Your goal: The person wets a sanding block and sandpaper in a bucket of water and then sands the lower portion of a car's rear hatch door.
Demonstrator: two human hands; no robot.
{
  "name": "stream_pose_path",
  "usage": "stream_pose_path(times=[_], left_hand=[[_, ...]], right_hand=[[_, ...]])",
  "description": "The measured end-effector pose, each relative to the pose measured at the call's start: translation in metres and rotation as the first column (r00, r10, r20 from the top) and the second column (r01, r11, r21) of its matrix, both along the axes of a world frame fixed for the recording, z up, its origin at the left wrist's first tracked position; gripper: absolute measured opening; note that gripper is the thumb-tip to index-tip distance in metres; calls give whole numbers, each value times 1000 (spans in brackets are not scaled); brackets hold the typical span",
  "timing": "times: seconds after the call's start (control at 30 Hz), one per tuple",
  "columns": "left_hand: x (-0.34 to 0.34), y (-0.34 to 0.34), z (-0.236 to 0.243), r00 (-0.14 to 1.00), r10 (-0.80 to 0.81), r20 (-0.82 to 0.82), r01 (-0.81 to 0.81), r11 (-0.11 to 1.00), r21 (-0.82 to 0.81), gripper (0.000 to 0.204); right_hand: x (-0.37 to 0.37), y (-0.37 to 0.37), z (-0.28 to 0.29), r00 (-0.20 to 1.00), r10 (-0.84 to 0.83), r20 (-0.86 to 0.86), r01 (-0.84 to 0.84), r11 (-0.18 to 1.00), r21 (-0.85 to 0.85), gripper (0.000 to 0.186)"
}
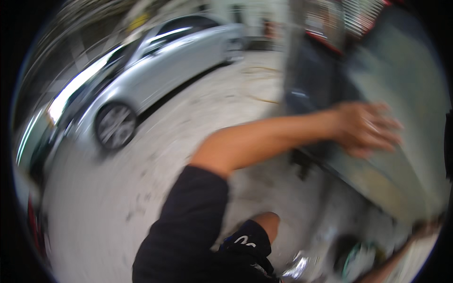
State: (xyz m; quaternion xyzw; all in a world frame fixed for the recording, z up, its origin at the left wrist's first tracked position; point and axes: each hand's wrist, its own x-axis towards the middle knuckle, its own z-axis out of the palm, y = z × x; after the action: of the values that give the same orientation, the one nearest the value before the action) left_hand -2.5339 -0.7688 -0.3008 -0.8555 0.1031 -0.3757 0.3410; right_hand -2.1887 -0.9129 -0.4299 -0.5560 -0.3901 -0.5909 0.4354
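Observation:
My left arm reaches across to the right, and my left hand [368, 129] is over a car body panel [401, 85] with dull grey, greenish and beige patches. Its fingers are spread apart and hold nothing that I can see; blur hides whether the palm touches the surface. Low at the right rim, my right hand [427, 228] is close to the lower part of the same panel. Shadow and blur conceal its fingers and anything in them.
A silver car [174, 66] stands to the left on a pale concrete floor [155, 174]. A yellow hose [262, 100] lies on the floor beyond my arm. Near my knee are crumpled shiny material [298, 265] and a round greenish object [356, 259], blurred.

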Motion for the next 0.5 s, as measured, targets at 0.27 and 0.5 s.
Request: stream_pose_path(times=[0.27, 0.5], left_hand=[[-34, -39, 19, 958, 265, -105, -270, 963, -29, 39], [16, -45, 18, 980, 188, -70, -189, 982, -5, 37]], right_hand=[[-126, 29, -24, 866, 488, -111, -480, 872, 94, 57], [56, -18, 19, 817, 344, -462, -231, 931, 284, 61]])
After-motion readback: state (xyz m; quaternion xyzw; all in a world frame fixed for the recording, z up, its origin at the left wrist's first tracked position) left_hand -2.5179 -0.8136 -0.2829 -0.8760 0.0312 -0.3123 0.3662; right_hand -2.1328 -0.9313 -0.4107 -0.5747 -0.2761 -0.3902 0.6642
